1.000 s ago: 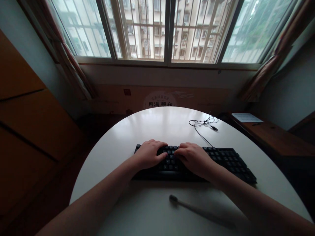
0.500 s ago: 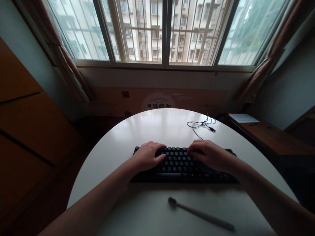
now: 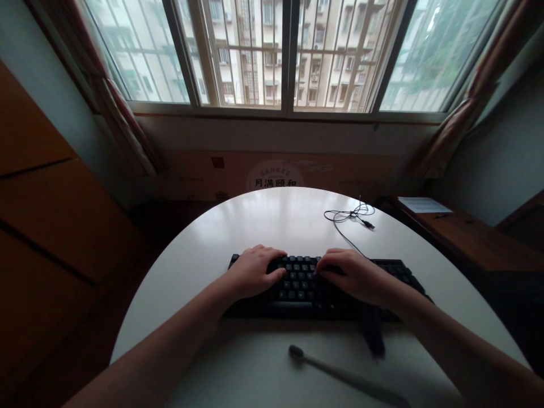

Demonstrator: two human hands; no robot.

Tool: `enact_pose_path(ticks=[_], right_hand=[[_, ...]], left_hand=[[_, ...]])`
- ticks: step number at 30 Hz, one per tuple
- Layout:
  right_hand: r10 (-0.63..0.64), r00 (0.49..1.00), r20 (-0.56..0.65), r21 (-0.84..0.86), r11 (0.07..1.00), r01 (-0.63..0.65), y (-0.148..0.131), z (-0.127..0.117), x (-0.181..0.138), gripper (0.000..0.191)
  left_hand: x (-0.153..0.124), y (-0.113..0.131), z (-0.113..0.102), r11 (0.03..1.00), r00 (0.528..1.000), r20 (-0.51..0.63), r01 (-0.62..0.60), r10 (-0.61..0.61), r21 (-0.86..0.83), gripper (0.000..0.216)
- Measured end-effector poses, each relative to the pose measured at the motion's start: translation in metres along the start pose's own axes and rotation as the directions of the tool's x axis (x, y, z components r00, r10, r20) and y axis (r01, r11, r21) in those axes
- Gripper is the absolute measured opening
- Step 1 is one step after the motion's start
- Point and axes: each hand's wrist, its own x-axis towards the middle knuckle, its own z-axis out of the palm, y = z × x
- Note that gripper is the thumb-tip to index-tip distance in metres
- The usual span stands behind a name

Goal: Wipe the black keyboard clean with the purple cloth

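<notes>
A black keyboard (image 3: 297, 277) lies across the near half of a round white table. My left hand (image 3: 257, 269) rests over its left end, thumb apart from the stretched fingers. Over the keys right of the middle, my right hand (image 3: 351, 272) is closed in a pinch on a dark cloth (image 3: 374, 334). The cloth hangs down past the keyboard's front edge, blurred by motion, and its upper part is hidden under the hand. In front of the keyboard lies a grey toothbrush (image 3: 340, 371), its dark bristles toward the left.
The keyboard's thin black cable (image 3: 352, 215) lies loosely coiled near the back of the white table (image 3: 204, 243). A wooden desk (image 3: 480, 238) bearing a paper (image 3: 425, 204) stands at the right. Behind the table is a barred window with curtains.
My right hand has shifted slightly left and toward me over the keys. The dark cloth now swings out below it, over the keyboard's front edge. My left hand stays in place.
</notes>
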Motion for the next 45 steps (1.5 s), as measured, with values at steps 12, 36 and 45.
enact_pose_path(ticks=[12,36,45], right_hand=[[-0.045,0.998,0.049,-0.306,0.950,0.058,-0.015,0.015,0.006,0.019],[0.055,0.992,-0.111,-0.324,0.942,-0.088,-0.009,0.008,0.006,0.008],[0.047,0.992,0.116,0.039,0.998,-0.052,0.011,-0.017,-0.005,0.009]], left_hand=[[0.000,0.002,-0.001,1.000,1.000,-0.004,0.004,-0.004,-0.003,0.043],[0.000,0.000,-0.001,1.000,1.000,-0.008,0.011,-0.011,-0.028,0.043],[0.000,0.000,0.000,0.999,1.000,-0.013,0.002,-0.003,-0.035,0.042]])
